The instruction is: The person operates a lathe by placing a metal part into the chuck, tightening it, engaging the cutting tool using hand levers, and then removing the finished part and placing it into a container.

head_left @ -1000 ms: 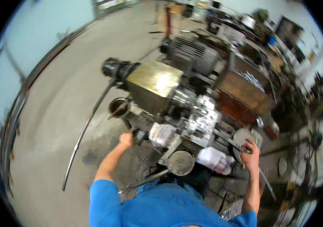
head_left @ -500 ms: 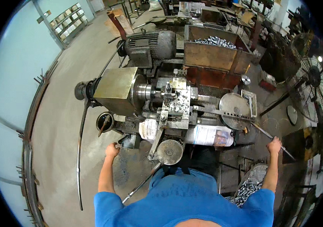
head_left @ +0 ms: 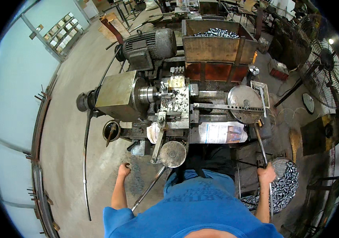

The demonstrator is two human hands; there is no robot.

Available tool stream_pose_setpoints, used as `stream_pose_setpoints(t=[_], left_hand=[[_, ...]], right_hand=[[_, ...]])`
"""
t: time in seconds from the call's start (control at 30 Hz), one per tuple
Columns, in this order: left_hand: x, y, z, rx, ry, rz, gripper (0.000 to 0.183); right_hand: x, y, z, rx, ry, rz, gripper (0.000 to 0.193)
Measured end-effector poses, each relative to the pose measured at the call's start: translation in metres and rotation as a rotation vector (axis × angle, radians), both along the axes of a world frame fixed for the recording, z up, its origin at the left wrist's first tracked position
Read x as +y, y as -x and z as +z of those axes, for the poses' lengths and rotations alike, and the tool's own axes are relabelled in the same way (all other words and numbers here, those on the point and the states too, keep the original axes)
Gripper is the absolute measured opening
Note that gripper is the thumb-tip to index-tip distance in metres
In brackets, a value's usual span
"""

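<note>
My right hand is wrapped round a long metal lever rod that slopes down from the round plate at the lathe's right end. My left hand hangs over the floor in front of the lathe, fingers curled; whatever may be in them is hidden. Close to it, another lever rod runs down from a smaller round disc. Between the plates and the chuck sits the tool carriage, dotted with metal chips. Left of it is the boxy headstock.
A dark pot with a brush-like handle stands at the lathe's front left. Behind is a motor and a metal bin of small parts. A basket of shiny parts lies by my right arm. A caged fan stands right.
My right hand has swung the rod inward and toward me. The carriage sits closer to the chuck. My left hand has drawn back from the small metal box below the lathe.
</note>
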State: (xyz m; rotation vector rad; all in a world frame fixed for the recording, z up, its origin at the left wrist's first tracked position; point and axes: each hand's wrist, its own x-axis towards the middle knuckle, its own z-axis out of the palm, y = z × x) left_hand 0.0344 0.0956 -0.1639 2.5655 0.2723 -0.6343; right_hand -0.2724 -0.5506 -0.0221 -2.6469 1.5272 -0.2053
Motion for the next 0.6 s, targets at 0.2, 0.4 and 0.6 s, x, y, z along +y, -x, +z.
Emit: stream_pose_setpoints(t=[0.2,0.4,0.6], left_hand=[[-0.024,-0.034,0.016,-0.083,0.055,0.003,0.039],[-0.029,-0.056,0.029,-0.169,-0.098,-0.075,0.041],[-0.058,-0.079,0.05,-0.236,-0.299,-0.259,0.048]], right_hand=[[0.012,-0.004,0.013,0.089,-0.054,-0.051,0.04],[-0.024,0.0,-0.003,0.143,-0.053,-0.014,0.041],[-0.183,-0.007,-0.025,0.317,0.168,0.043,0.039]])
